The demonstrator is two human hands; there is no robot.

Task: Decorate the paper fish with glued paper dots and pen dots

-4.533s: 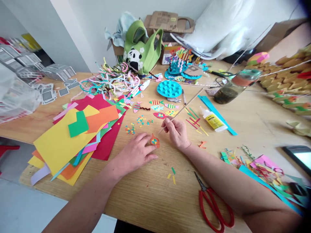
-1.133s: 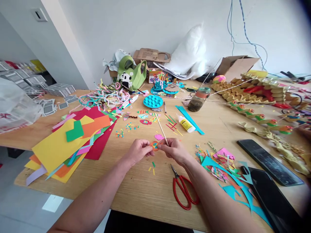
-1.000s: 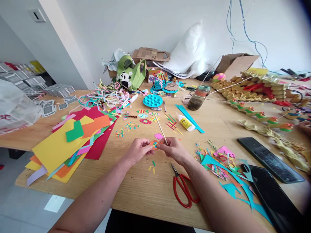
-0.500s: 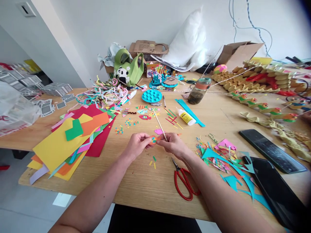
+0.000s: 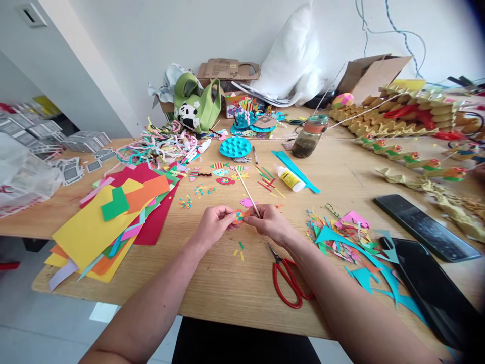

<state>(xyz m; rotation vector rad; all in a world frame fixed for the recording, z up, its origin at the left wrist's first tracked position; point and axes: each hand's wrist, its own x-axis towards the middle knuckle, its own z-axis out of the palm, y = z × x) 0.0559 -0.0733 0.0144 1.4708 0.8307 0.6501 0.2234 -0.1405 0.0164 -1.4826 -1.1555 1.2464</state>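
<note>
Between my two hands is an orange paper fish (image 5: 239, 217) with small coloured pieces on its body. My left hand (image 5: 216, 222) pinches its left end. My right hand (image 5: 268, 220) is closed on its right end and also holds a thin wooden stick (image 5: 246, 188), which points up and away over the table. Just beyond lies a pink paper fish (image 5: 247, 202). Several decorated fish, among them a red one (image 5: 225, 181), lie further back. Small yellow and green paper strips (image 5: 241, 255) rest below my hands. Red-handled scissors (image 5: 288, 280) lie beside my right forearm.
Coloured paper sheets (image 5: 94, 222) are piled at left. A glue bottle (image 5: 289, 179), a glass jar (image 5: 308, 137) and a blue scalloped disc (image 5: 235, 147) stand or lie further back. Paper scraps (image 5: 352, 247) and two phones (image 5: 424, 227) are at right.
The camera view has shifted slightly. Both hands keep the same grip on the orange fish, and the stick stays in my right hand at nearly the same angle.
</note>
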